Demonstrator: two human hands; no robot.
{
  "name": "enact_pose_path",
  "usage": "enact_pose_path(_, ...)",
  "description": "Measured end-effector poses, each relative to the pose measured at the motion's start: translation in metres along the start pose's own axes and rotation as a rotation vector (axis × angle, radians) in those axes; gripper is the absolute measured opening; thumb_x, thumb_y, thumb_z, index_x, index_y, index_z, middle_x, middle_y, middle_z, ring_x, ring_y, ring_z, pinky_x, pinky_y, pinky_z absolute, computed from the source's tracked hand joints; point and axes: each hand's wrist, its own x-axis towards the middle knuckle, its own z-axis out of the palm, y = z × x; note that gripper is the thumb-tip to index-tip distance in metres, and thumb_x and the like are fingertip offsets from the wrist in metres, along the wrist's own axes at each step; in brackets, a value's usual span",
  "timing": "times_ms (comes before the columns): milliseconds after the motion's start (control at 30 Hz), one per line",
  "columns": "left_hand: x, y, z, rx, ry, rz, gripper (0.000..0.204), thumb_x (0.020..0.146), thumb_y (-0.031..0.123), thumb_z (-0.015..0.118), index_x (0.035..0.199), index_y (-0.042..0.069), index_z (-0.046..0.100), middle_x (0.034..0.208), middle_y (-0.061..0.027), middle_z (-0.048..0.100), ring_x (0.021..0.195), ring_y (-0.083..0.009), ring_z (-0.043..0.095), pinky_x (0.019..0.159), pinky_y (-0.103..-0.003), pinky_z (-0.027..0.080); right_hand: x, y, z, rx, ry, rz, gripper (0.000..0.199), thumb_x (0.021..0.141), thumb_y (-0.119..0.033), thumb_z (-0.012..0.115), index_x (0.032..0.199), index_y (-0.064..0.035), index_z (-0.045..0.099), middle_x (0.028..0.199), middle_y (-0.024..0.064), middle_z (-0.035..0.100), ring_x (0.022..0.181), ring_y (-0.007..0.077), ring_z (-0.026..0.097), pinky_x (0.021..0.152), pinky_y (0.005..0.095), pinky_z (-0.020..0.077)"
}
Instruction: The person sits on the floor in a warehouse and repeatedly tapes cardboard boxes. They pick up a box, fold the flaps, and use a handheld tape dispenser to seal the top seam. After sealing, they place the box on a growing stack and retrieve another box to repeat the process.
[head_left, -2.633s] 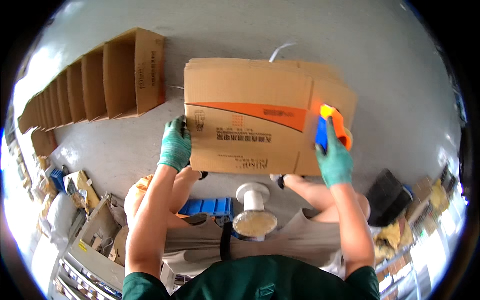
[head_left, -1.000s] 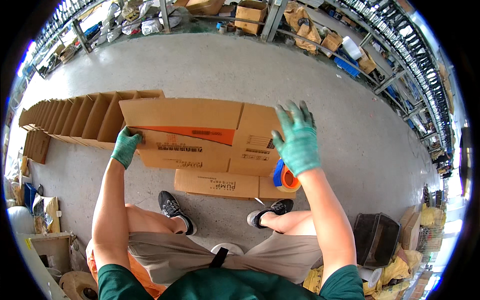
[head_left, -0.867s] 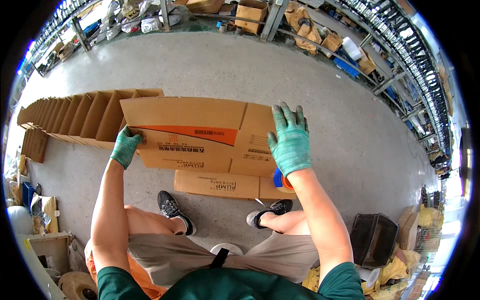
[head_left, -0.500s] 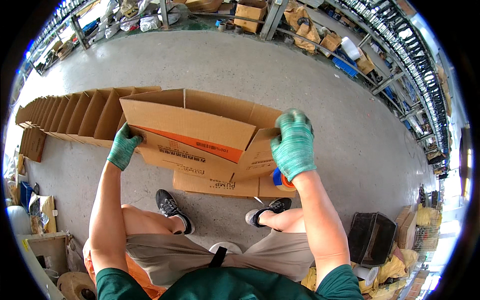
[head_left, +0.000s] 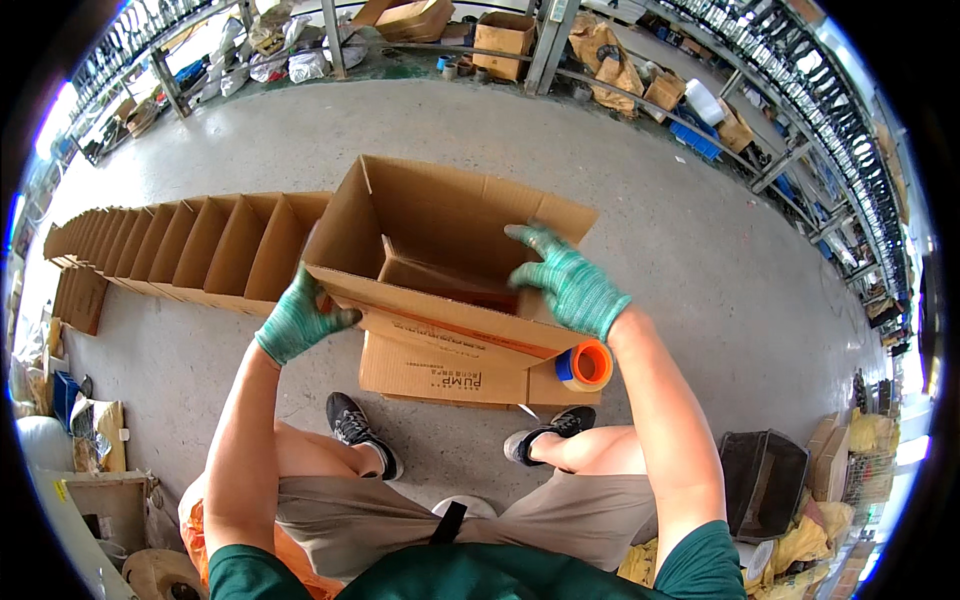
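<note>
A brown cardboard carton (head_left: 440, 307) stands opened out in front of me, its top facing up and its inside showing. My left hand (head_left: 303, 318), in a green knit glove, grips the near left corner, thumb on the front wall and fingers along the left side. Over the carton's right end is my right hand (head_left: 572, 285), gloved alike, its fingers spread and slightly blurred. Below the carton lie flattened cartons (head_left: 430, 372). On their right end sits an orange and blue ring-shaped roll (head_left: 592, 366), which looks like tape.
A long row of opened cartons (head_left: 230, 245) stretches away to the left. A black plastic crate (head_left: 762, 484) stands at the lower right near yellow sacks. Metal racking (head_left: 548, 50) with boxes and bags lines the far side. A white-topped stool (head_left: 465, 506) is under me.
The carton has gone from partly folded to squared open, its top tipping up toward me. My right hand has let go of the right edge and spread its fingers; the left has shifted along the corner.
</note>
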Motion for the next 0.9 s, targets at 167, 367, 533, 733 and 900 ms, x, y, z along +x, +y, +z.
enact_pose_path(167,0.014,0.02,0.003,0.142,-0.035,0.283,0.086,0.086,0.054,0.074,0.152,0.008,0.043,0.16,-0.0132,0.038,0.151,-0.0289,0.026,0.124,-0.045,0.019,-0.025,0.017,0.054,0.146,0.371,0.315,0.029,0.081,-0.003,0.065,0.109,-0.0076,0.072,0.133,0.0185,0.06,0.122,0.0372,0.057,0.102,0.0417,0.0507)
enact_pose_path(367,0.031,0.006,0.006,0.179,0.056,0.162,0.053,0.091,0.045,0.072,0.119,0.001,0.065,0.124,-0.0123,0.064,0.118,-0.0256,0.055,0.103,-0.039,0.044,-0.041,0.042,0.076,0.816,0.635,0.501,0.023,0.089,-0.004,0.059,0.107,-0.0094,0.073,0.107,0.0057,0.068,0.109,0.0217,0.062,0.098,0.0345,0.0481)
enact_pose_path(533,0.052,-0.007,0.03,0.474,0.347,0.086,0.079,0.083,0.017,0.083,0.147,0.005,0.039,0.13,-0.0142,0.056,0.118,-0.0244,0.055,0.101,-0.036,0.047,-0.007,0.026,0.013,1.196,0.818,0.963,0.027,0.099,-0.027,0.06,0.12,-0.0103,0.065,0.097,0.0013,0.064,0.098,0.0173,0.06,0.097,0.0308,0.0467)
enact_pose_path(733,0.046,0.01,0.051,-0.007,0.29,-0.016,0.092,0.087,0.016,0.08,0.159,0.013,0.023,0.143,-0.0128,0.049,0.131,-0.0243,0.049,0.113,-0.038,0.043,-0.012,0.024,0.017,1.186,0.469,0.771,0.027,0.093,-0.012,0.068,0.12,-0.0077,0.064,0.117,0.0032,0.065,0.109,0.0145,0.057,0.104,0.032,0.0441)
enact_pose_path(900,0.033,0.02,0.057,0.48,0.206,0.028,0.082,0.094,0.023,0.073,0.16,0.013,0.024,0.148,-0.0193,0.043,0.144,-0.0287,0.036,0.12,-0.041,0.033,-0.051,0.033,0.046,0.784,0.304,0.487,0.044,0.086,0.001,0.065,0.127,-0.0133,0.063,0.16,0.0161,0.034,0.155,0.029,0.018,0.12,0.0424,0.0279)
